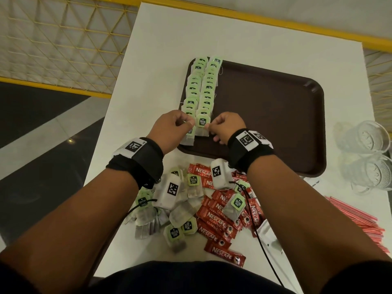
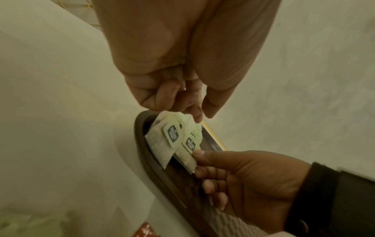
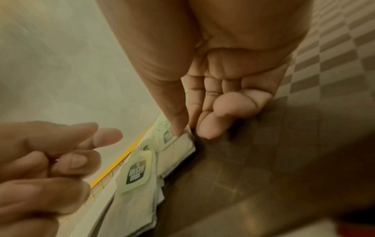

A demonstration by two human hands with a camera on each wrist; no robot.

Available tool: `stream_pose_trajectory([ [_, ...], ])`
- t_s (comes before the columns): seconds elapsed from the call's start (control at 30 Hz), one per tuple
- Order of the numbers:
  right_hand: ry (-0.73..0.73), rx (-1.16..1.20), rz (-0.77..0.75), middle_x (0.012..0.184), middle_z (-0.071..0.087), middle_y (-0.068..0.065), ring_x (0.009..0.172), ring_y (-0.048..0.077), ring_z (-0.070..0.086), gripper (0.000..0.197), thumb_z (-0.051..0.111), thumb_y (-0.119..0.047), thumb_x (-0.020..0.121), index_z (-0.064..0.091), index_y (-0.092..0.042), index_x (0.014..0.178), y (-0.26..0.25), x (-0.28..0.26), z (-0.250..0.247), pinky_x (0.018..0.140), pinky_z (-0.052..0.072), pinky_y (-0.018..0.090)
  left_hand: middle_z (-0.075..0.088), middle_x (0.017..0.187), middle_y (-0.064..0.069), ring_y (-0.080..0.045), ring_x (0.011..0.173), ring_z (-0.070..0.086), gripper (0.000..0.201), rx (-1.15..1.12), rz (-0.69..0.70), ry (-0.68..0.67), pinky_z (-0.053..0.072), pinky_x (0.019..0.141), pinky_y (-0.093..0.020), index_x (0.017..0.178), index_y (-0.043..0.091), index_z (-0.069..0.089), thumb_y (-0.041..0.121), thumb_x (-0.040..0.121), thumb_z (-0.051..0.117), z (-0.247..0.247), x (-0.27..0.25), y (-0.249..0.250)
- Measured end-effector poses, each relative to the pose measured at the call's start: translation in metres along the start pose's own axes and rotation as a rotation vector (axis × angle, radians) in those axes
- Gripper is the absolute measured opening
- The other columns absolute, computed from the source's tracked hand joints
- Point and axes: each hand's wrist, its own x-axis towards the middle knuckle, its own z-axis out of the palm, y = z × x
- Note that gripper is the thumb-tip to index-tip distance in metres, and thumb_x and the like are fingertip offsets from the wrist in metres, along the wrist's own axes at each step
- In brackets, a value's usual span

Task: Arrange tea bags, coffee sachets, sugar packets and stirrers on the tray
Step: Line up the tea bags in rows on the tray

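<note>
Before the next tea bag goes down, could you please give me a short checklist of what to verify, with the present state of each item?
1. Nearest tea bag lies in the right row on the tray: ok.
2. Right hand pinches that bag's edge: ok, seen in the right wrist view.
3. Left hand free for another bag: cannot tell; its fingers are curled at the left row's near end.
4. Both rows straight: ok.
5. Room left in the rows: not ok, they reach the tray's near rim.
6. More loose bags within reach: ok, piled beside the coffee sachets.
</note>
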Motion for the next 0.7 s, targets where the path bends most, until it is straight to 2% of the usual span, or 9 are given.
stream_pose_trajectory([
  [0.07, 0.020, -0.033, -0.019, 0.085, 0.072, 0.009, 0.062, 0.016, 0.064, 0.027, 0.071, -0.032, 0.086, 0.064, -0.009, 0.097, 0.001, -0.009, -0.010, 0.063, 0.055, 0.034, 0.067, 0.098, 0.000, -0.013, 0.089, 0.059, 0.019, 0.005, 0.014, -0.003, 0.045, 0.076, -0.022, 0.103, 0.013, 0.067, 0.028, 0.095, 0.060, 0.001, -0.006, 0.003],
  [0.1, 0.029, -0.046, -0.037, 0.086, 0.071, 0.007, 0.062, 0.015, 0.064, 0.027, 0.070, -0.033, 0.087, 0.064, -0.009, 0.098, 0.002, -0.016, -0.018, 0.062, 0.055, 0.033, 0.067, 0.098, 0.000, -0.013, 0.089, 0.059, 0.019, 0.020, 0.023, -0.010, 0.047, 0.077, -0.024, 0.103, 0.012, 0.067, 0.028, 0.095, 0.060, 0.003, -0.010, 0.004],
  [0.23, 0.020, -0.102, -0.095, 0.085, 0.065, -0.003, 0.067, 0.008, 0.061, 0.021, 0.067, -0.035, 0.089, 0.063, -0.015, 0.095, 0.022, -0.057, -0.054, 0.052, 0.046, 0.018, 0.063, 0.089, 0.004, -0.015, 0.083, 0.060, 0.018, 0.064, 0.055, -0.120, 0.050, 0.078, -0.029, 0.099, 0.013, 0.065, 0.029, 0.096, 0.058, 0.017, -0.029, 0.012],
  [0.33, 0.005, -0.230, -0.105, 0.082, 0.064, -0.004, 0.072, 0.011, 0.061, 0.015, 0.069, -0.032, 0.087, 0.064, -0.018, 0.089, 0.051, -0.089, -0.071, 0.062, 0.049, 0.024, 0.063, 0.090, 0.005, -0.010, 0.082, 0.060, 0.017, 0.135, 0.087, -0.241, 0.049, 0.075, -0.025, 0.098, 0.016, 0.064, 0.031, 0.096, 0.058, 0.036, -0.045, 0.019],
  [0.4, -0.007, -0.305, -0.094, 0.078, 0.064, -0.006, 0.072, 0.009, 0.060, 0.009, 0.070, -0.027, 0.085, 0.066, -0.019, 0.084, 0.073, -0.106, -0.076, 0.065, 0.046, 0.024, 0.063, 0.088, 0.008, -0.004, 0.079, 0.058, 0.014, 0.200, 0.114, -0.337, 0.046, 0.071, -0.022, 0.097, 0.018, 0.066, 0.031, 0.094, 0.060, 0.050, -0.056, 0.025],
  [0.5, -0.045, -0.397, -0.096, 0.078, 0.064, -0.010, 0.075, 0.009, 0.058, 0.007, 0.072, -0.024, 0.084, 0.068, -0.020, 0.080, 0.097, -0.124, -0.074, 0.064, 0.040, 0.021, 0.065, 0.088, 0.007, -0.009, 0.082, 0.060, 0.014, 0.370, 0.159, -0.506, 0.049, 0.075, -0.028, 0.093, 0.020, 0.067, 0.034, 0.089, 0.067, 0.072, -0.072, 0.031],
  [0.57, -0.047, -0.436, -0.108, 0.079, 0.062, -0.007, 0.076, 0.011, 0.056, 0.009, 0.072, -0.026, 0.084, 0.068, -0.018, 0.083, 0.104, -0.131, -0.067, 0.066, 0.041, 0.022, 0.064, 0.086, 0.007, -0.011, 0.081, 0.060, 0.018, 0.488, 0.161, -0.590, 0.050, 0.074, -0.029, 0.091, 0.020, 0.066, 0.036, 0.085, 0.072, 0.085, -0.081, 0.032],
  [0.7, -0.005, -0.499, -0.092, 0.080, 0.062, -0.007, 0.076, 0.011, 0.057, 0.018, 0.070, -0.038, 0.083, 0.064, -0.021, 0.084, 0.109, -0.131, -0.051, 0.067, 0.046, 0.026, 0.060, 0.085, 0.005, -0.013, 0.076, 0.057, 0.027, 0.663, 0.178, -0.614, 0.047, 0.063, -0.028, 0.094, 0.021, 0.059, 0.037, 0.079, 0.076, 0.101, -0.092, 0.032],
])
